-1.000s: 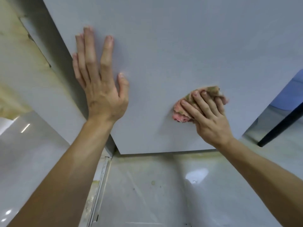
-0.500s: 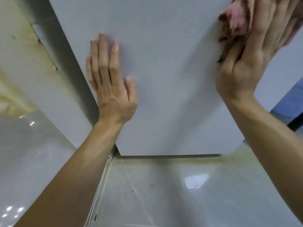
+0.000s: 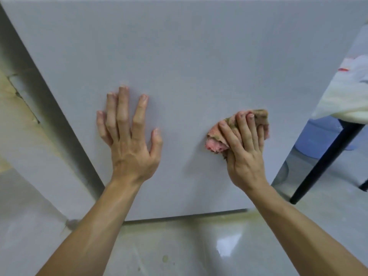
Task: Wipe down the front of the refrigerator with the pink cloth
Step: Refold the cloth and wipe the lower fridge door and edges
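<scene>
Pressing the bunched pink cloth [image 3: 215, 144] against the grey refrigerator front [image 3: 189, 66], right of centre in its lower half, I'm covering it with my right hand [image 3: 244, 154], fingers curling over the wad so it isn't slipping while I'm rubbing. My left hand [image 3: 129, 144] is lying flat on the door well apart from it, fingers straight, holding nothing, probably bracing me. Below, the glossy tiled floor [image 3: 179, 246] is showing. At right a black table leg [image 3: 322, 162] is standing under a white cover [image 3: 346, 96]. I'm reading no brand or label; a small red mark on that cover is too blurred.
</scene>
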The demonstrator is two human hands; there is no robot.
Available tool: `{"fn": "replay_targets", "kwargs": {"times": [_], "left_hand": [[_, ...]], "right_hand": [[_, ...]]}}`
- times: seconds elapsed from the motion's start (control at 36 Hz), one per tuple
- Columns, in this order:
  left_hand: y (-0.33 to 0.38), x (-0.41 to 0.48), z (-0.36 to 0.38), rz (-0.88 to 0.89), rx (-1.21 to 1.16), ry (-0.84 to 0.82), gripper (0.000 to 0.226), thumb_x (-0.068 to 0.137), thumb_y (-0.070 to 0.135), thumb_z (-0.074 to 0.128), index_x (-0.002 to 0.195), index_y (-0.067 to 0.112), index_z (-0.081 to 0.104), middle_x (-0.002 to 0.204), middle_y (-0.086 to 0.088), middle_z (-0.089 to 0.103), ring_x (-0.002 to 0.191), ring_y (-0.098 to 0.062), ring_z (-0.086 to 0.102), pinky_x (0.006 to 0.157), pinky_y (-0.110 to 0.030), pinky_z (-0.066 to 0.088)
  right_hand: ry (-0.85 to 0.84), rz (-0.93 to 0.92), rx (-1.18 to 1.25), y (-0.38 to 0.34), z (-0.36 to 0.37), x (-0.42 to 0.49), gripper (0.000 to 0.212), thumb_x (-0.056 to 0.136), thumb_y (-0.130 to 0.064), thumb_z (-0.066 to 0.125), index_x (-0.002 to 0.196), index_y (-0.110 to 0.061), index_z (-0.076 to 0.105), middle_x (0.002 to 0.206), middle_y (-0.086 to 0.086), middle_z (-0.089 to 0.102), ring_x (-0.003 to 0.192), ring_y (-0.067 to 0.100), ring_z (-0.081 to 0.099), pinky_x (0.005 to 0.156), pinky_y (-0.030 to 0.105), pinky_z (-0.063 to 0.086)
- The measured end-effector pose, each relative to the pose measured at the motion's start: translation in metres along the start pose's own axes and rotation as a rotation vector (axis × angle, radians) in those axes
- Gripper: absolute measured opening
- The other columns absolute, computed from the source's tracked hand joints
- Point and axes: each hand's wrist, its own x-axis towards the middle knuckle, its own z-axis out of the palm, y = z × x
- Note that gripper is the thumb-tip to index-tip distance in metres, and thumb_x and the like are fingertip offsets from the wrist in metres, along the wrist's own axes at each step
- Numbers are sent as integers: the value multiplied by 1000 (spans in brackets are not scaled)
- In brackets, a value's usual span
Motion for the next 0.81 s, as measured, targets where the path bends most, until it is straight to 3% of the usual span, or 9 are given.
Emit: {"fn": "replay_targets", "kwargs": {"times": [0.06, 0.14, 0.25, 0.33, 0.39, 0.44, 0.53, 0.61, 0.81], "left_hand": [[3, 0, 3, 3, 2, 1, 68, 96, 26, 59, 159, 11, 40, 170, -20, 24, 159, -40, 14, 126, -62, 7], [5, 0, 7, 7, 15, 16, 68, 96, 26, 58, 159, 12, 39, 170, -19, 22, 159, -41, 13, 126, -62, 6], [7, 1, 10, 14, 12, 20, 66, 98, 25, 54, 161, 12, 37, 172, -16, 20, 161, -36, 11, 127, -60, 4], [12, 2, 14, 18, 0, 28, 61, 102, 25, 45, 161, 12, 36, 172, -13, 20, 163, -29, 8, 127, -58, 2], [17, 4, 17, 27, -10, 41, 59, 103, 25, 42, 161, 13, 37, 173, -13, 20, 163, -28, 8, 127, -57, 1], [20, 5, 18, 36, -15, 45, 59, 103, 25, 41, 161, 13, 38, 172, -14, 21, 163, -28, 8, 127, -57, 2], [22, 5, 22, 43, -11, 50, 59, 103, 25, 44, 161, 14, 38, 172, -13, 20, 163, -26, 6, 126, -59, 2], [23, 5, 23, 45, -14, 58, 58, 102, 24, 45, 159, 15, 41, 172, -12, 21, 163, -25, 7, 126, -58, 0], [30, 3, 24, 101, -47, 63, 54, 102, 26, 41, 154, 17, 49, 170, -12, 30, 162, -25, 14, 126, -57, 3]], "right_hand": [[89, 5, 53, -4, -12, 36, 52, 106, -5, 45, 157, -16, 41, 173, 8, 15, 162, 23, 3, 130, 55, 6], [200, 62, 115, -7, -38, 99, 48, 106, -3, 44, 153, -6, 48, 164, 30, 29, 158, 42, 16, 128, 63, 10], [348, 118, 96, -16, -54, 152, 52, 102, 5, 44, 154, -3, 48, 164, 31, 31, 155, 49, 22, 130, 58, 10], [397, 106, 58, -19, -39, 138, 46, 107, 1, 42, 152, -2, 49, 161, 34, 33, 155, 48, 24, 130, 58, 12], [371, 97, 44, -12, -21, 102, 46, 110, -7, 36, 155, -7, 44, 164, 30, 30, 158, 37, 17, 130, 53, 10], [296, 79, 6, 0, -4, 55, 49, 112, -16, 33, 161, -14, 34, 172, 15, 17, 161, 28, 9, 130, 51, 8], [107, 57, -79, 22, 8, -12, 68, 106, -19, 45, 167, -30, 16, 176, -1, 2, 162, 25, 7, 131, 51, 6], [-7, 41, -137, 36, 5, -43, 82, 97, -20, 51, 167, -35, 10, 176, -2, 1, 163, 23, 5, 132, 46, 2], [-39, 27, -140, 43, -9, -29, 77, 101, -26, 48, 167, -38, 9, 176, -3, -2, 163, 22, 3, 132, 43, 1]]}}
